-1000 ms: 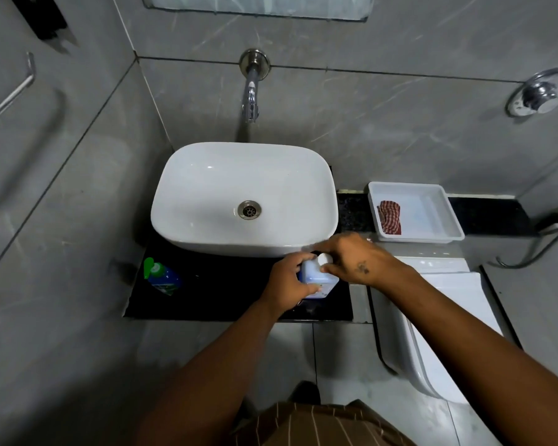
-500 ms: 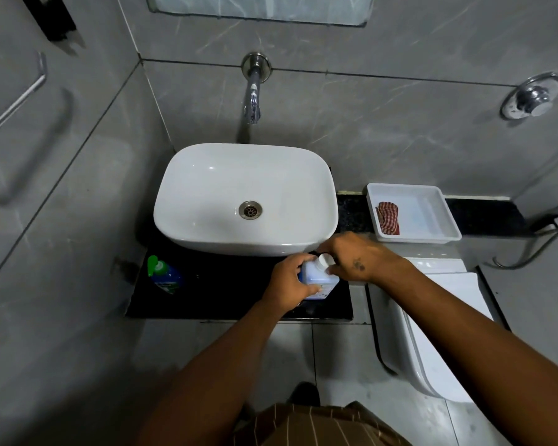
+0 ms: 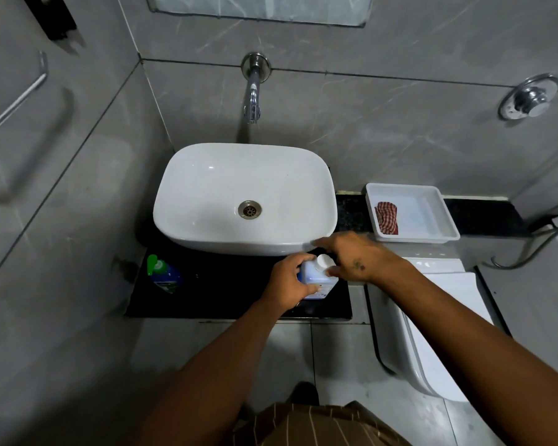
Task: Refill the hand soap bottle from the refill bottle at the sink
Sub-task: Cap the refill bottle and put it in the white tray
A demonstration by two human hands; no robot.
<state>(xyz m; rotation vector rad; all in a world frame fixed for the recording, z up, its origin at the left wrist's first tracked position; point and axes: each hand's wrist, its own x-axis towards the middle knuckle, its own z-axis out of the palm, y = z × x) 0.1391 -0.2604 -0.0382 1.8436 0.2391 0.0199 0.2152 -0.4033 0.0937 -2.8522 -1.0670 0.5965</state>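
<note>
A white refill bottle (image 3: 320, 280) with a white screw cap (image 3: 324, 261) stands on the black counter (image 3: 226, 294) in front of the sink's right corner. My left hand (image 3: 289, 283) is wrapped around the bottle's body. My right hand (image 3: 355, 257) reaches over from the right, thumb and fingers around the cap. A blue hand soap bottle (image 3: 165, 275) with a green pump top stands at the counter's left end, apart from both hands.
The white basin (image 3: 245, 197) sits on the counter under a wall tap (image 3: 253, 98). A white tray (image 3: 411, 214) with a red checked cloth (image 3: 387, 217) lies to the right. The white toilet (image 3: 432, 333) stands lower right. A towel bar (image 3: 13, 104) is on the left wall.
Both hands stay on the refill bottle; my right hand's fingers have shifted round the cap, more of which now shows. The view has tilted slightly.
</note>
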